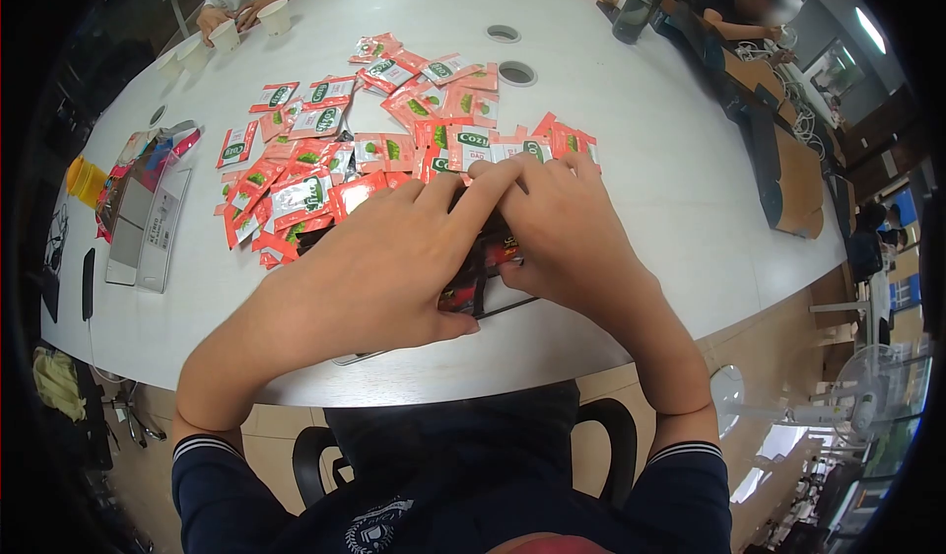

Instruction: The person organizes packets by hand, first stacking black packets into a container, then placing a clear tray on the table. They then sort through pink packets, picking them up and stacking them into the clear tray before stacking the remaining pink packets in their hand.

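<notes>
L hand point(384, 258) & R hand point(567, 219) arch over a dark, red-marked object point(461, 296) (shape mostly hidden) on the smooth white worktop point(680, 160); fingers bent, can't tell if gripping. Loose red-and-white printed sachets point(301, 196) lie just beyond, so a fwd knuckle push could prob. scatter them.

Both my hands over table point(680, 219), backs up. L hand point(384, 263) fingers reach fwd & to my R, thumb point(458, 325) out on table's near-edge side. R hand point(567, 209) angled inward, knuckles bent, index meeting L index. Forearms point(680, 377) slant in over table's near edge, well apart. Fingertips partly hidden; can't tell grip.
</notes>
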The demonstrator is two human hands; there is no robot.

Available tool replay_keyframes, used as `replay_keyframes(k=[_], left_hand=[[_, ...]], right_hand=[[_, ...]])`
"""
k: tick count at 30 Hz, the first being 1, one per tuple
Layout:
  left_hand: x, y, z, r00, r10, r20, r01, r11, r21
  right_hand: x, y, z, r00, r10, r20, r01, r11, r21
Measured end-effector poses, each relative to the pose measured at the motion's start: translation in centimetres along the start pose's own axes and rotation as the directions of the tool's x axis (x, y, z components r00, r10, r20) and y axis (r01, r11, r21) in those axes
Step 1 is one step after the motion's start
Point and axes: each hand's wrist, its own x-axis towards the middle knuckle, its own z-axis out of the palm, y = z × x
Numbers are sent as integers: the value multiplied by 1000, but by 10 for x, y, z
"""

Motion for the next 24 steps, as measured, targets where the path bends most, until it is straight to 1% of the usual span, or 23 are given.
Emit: replay_keyframes(k=[5, 8, 11, 14, 16, 19, 20, 24], left_hand=[[0, -2, 0, 1000, 2, 5, -2, 1000, -15], [0, -2, -2, 1000, -5, 17, 5, 1000, -31], [-1, -1, -2, 1000, -7, 12, 8, 999, -44], [0, -2, -2, 1000, -6, 10, 6, 1000, -31], [0, -6, 1, 1000, 19, -13, -19, 1000, -6], [0, -1, -3, 1000, -15, 22, 15, 1000, -18], [-1, -1, -3, 1000, -12, 19, 13, 1000, -20], [-1, -3, -1, 1000, 9, -15, -9, 1000, -11]], right_hand=[[2, 1, 4, 1000, -8, -25, 8, 1000, 1], [2, 1, 1, 1000, 1, 24, -1, 1000, 23], [1, 1, 1, 1000, -11, 29, 11, 1000, -3], [2, 9, 3, 998, -12, 55, 3, 988, 156], [1, 8, 1, 999, -9, 48, 2, 990, 143], [0, 6, -3, 996, 15, 85, -28, 987, 156], [0, 6, -5, 994, 26, 105, -43, 986, 161], [-2, 6, -5, 995, 16, 98, -33, 985, 167]])
